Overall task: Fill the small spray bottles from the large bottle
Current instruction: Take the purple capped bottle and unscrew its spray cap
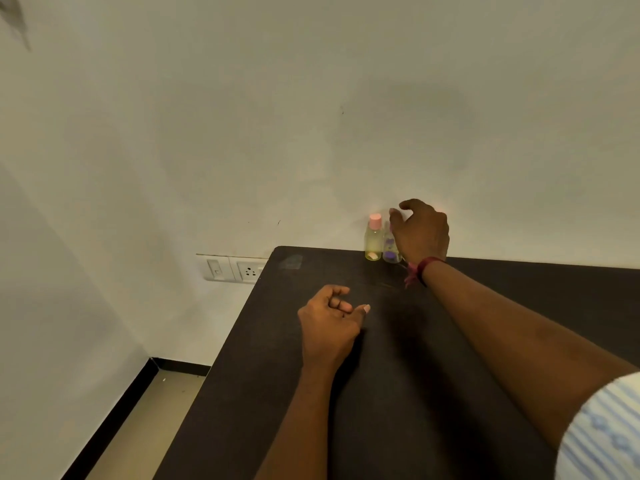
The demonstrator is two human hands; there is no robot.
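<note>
Two small bottles stand side by side at the far edge of the dark table (pixel 450 341), against the wall. The left one (pixel 373 241) holds yellowish liquid and has a pink cap. The right one (pixel 390 249) is clear with a purple label, and its top is hidden behind my right hand (pixel 420 233). That hand reaches over it with fingers curved around its upper part; whether they grip it is unclear. My left hand (pixel 329 325) rests on the table nearer to me, fingers loosely curled, holding nothing. No large bottle is in view.
A white wall rises directly behind the table. A switch and socket plate (pixel 232 269) sits on the wall left of the table's far corner. The table's left edge drops to a beige floor (pixel 145 420) with a black skirting.
</note>
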